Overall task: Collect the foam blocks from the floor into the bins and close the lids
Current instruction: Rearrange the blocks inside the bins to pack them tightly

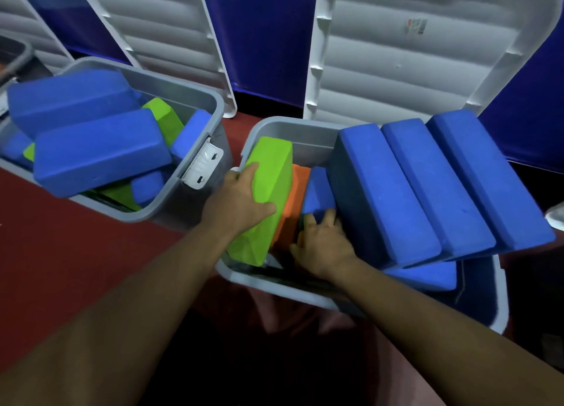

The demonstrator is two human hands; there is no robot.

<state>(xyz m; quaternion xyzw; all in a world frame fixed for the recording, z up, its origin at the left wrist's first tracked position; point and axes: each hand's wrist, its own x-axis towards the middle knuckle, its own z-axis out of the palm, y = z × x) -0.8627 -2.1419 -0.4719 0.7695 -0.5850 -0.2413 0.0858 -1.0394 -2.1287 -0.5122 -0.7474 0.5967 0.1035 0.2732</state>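
Both bin lids stand open against the blue wall: the right lid (412,63) behind the right bin (250,280), the left lid (158,33) behind the left bin (183,88). The left bin is heaped with blue and green blocks, several of them above its rim.

In the right bin, three large blue blocks (439,186) lean side by side on the far-right side, their upper ends well above the rim. As they sit, they would likely keep the lid from closing.

The green block (268,192) stands tilted on edge against the bin's left wall, touching the orange block (293,198) beside it. The small blue block (319,195) sits low between the orange block and the large blue ones.

The left hand (241,198) grasps the green block, thumb across its face and fingers over its outer edge. The right hand (323,244) has spread fingers on the small blue block's near end — pressing or gripping, cannot tell.

Step in hand, judged: packing the right bin. To do it well, the person should lay the green block flat rather than wedge it, push the small block down to open a gap, then settle the leaning trio below the rim — only then lower the lid.
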